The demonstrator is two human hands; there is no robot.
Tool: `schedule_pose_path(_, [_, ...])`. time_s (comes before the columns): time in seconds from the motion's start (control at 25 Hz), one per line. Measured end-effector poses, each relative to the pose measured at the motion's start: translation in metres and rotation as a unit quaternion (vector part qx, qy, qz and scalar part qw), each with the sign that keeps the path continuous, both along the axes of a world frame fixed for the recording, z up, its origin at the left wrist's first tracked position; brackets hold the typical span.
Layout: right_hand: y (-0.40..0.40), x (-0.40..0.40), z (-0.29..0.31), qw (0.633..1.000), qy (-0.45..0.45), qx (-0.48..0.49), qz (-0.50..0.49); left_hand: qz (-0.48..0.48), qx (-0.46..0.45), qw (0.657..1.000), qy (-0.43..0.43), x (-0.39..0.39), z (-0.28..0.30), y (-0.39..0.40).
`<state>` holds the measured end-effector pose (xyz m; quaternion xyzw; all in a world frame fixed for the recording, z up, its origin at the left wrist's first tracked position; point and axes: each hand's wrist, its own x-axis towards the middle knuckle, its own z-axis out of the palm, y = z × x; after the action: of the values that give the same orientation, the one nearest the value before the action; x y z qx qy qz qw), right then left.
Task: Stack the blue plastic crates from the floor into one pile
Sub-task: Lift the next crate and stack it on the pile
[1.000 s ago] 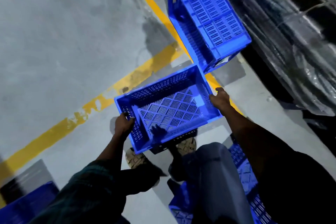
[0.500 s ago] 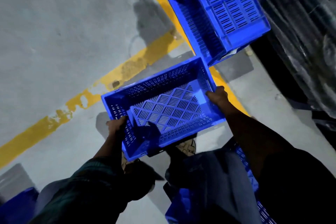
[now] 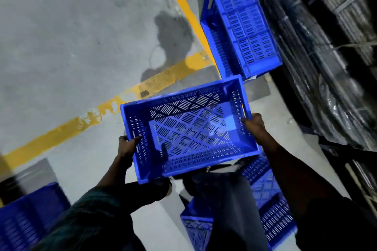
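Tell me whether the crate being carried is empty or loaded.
Empty. The carried crate shows only its bare slotted bottom; the left hand and right hand grip its short ends.

1. One view only, from a camera on the person's head, looking steeply down and forward.
2. It sits close over the held crate (image 3: 189,130), which fills the middle of the frame.
3. The concrete floor (image 3: 71,36) spreads far and left; wrapped dark goods (image 3: 326,77) edge the right.
4. Wide-angle bending tilts the yellow floor line (image 3: 61,134).
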<state>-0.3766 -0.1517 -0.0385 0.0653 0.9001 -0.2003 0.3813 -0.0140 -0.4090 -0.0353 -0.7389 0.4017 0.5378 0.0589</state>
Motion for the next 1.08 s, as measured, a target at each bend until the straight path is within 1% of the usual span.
schedule_pose_path(0.12, [-0.001, 0.022, 0.067, 1.000, 0.025, -0.013, -0.005, -0.007, -0.034, 0.999, 0.014, 0.031, 0.054, -0.005])
schedule_pose_path(0.16, [-0.003, 0.029, 0.093, 0.999, 0.035, -0.017, -0.002, -0.003, -0.047, 0.999, 0.022, 0.040, 0.080, -0.006])
schedule_pose_path(0.32, [-0.024, 0.079, 0.199, 0.994, 0.087, -0.051, 0.034, 0.041, -0.107, 0.993, 0.029, 0.088, 0.179, -0.003])
schedule_pose_path(0.4, [-0.037, 0.111, 0.246, 0.990, 0.113, -0.068, 0.055, 0.075, -0.133, 0.987, 0.045, 0.120, 0.217, 0.002])
schedule_pose_path(0.52, [-0.055, 0.149, 0.297, 0.972, 0.171, -0.110, 0.118, 0.133, -0.156, 0.977, 0.062, 0.178, 0.247, 0.011])
schedule_pose_path(0.6, [-0.071, 0.176, 0.326, 0.961, 0.180, -0.143, 0.156, 0.171, -0.170, 0.968, 0.063, 0.229, 0.251, 0.020])
schedule_pose_path(0.72, [-0.095, 0.217, 0.356, 0.942, 0.168, -0.199, 0.212, 0.239, -0.225, 0.943, 0.056, 0.286, 0.278, 0.041])
schedule_pose_path(0.8, [-0.107, 0.235, 0.364, 0.940, 0.165, -0.212, 0.211, 0.258, -0.256, 0.931, 0.047, 0.304, 0.300, 0.054])
schedule_pose_path(0.88, [-0.122, 0.260, 0.372, 0.933, 0.140, -0.225, 0.243, 0.300, -0.284, 0.910, 0.033, 0.333, 0.320, 0.082])
schedule_pose_path(1.0, [-0.152, 0.303, 0.384, 0.900, 0.102, -0.268, 0.329, 0.387, -0.331, 0.861, -0.009, 0.368, 0.356, 0.130])
schedule_pose_path(1.08, [-0.163, 0.329, 0.392, 0.872, 0.093, -0.283, 0.388, 0.449, -0.337, 0.827, -0.030, 0.388, 0.369, 0.159])
